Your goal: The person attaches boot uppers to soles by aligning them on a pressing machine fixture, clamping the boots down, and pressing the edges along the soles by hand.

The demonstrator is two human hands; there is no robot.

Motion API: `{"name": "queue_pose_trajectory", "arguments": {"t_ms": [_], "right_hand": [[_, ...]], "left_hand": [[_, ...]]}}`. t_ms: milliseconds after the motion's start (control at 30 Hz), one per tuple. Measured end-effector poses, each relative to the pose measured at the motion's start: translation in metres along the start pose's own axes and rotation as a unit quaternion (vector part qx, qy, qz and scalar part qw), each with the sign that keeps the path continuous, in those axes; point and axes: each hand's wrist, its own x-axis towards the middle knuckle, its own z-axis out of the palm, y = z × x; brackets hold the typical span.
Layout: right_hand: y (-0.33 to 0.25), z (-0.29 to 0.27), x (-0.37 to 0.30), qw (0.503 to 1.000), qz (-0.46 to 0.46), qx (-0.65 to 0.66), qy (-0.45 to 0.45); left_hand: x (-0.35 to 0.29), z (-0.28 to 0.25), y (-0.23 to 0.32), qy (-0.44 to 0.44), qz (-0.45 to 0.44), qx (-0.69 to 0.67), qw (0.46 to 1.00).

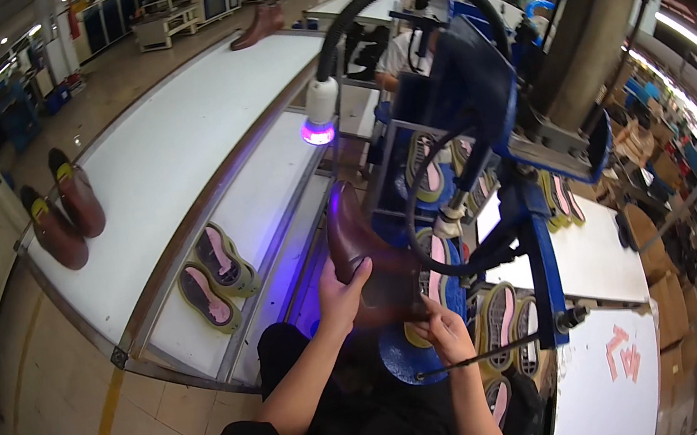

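Note:
A brown leather ankle boot [349,234] is held up in front of me, its toe pointing up and away and its shaft toward the lower right. My left hand [342,297] grips the boot on its near left side, thumb across the leather. At the shaft's top end, my right hand [444,330] pinches the edge with bent fingers. Purple light from a lamp [317,117] on a black flexible hose falls on the toe. Just right of the boot stands a blue press machine [474,86].
A long white conveyor table [180,144] on the left carries a pair of brown boots [66,209] and another boot [257,26] at its far end. Green-edged soles [219,281] lie on the lower shelf; several more soles [497,322] stand right. Pink strips [622,354] lie on a white tabletop.

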Motion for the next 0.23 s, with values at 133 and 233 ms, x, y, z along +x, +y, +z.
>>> {"name": "queue_pose_trajectory", "arguments": {"t_ms": [133, 233], "right_hand": [[-0.003, -0.009, -0.023, 0.997, -0.013, 0.068, 0.030], [-0.005, -0.020, -0.041, 0.989, 0.012, 0.076, 0.124]], "left_hand": [[0.014, -0.061, -0.017, -0.072, 0.059, 0.016, 0.996], [0.032, -0.109, -0.023, -0.217, -0.057, -0.192, 0.956]]}}
